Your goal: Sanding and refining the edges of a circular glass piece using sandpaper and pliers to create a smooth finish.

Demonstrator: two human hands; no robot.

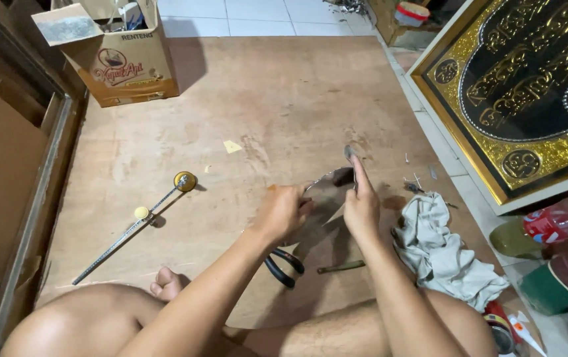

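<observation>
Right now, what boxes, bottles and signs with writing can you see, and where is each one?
Brown cardboard box: far left on the wooden board, flaps open, red and yellow print on its front.
Gold-framed black plaque: far right, leaning over the tiles, raised gold lettering and round medallions.
Clear plastic bottle with a red label: right edge, lying on its side.
Small tube with a red label: bottom right, beside the grey rag.

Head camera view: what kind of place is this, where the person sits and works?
Probably a small home workshop for framing or craft work. The person sits on a plywood board on a tiled floor, beside a large gold-framed decorative panel, with pliers and a rag close to both hands.
</observation>
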